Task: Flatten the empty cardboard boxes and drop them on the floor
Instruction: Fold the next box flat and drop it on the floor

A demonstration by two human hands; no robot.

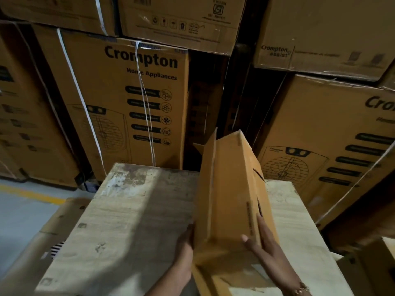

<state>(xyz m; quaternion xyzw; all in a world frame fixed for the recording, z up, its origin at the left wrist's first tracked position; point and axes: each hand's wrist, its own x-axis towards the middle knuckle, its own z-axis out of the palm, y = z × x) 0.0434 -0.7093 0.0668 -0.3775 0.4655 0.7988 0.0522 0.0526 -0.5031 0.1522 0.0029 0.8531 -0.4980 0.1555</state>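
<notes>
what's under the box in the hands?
Worn wooden tabletop shows around the cardboard box, with left hand and right hand on its sides. The patch directly beneath the box is covered.

left hand (184, 245), right hand (264, 242) on box (228, 184)

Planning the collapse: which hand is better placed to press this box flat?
Probably the right hand: its straight fingers lie flat on the box. The left hand sits at the opposite side, fingers hidden.
</notes>
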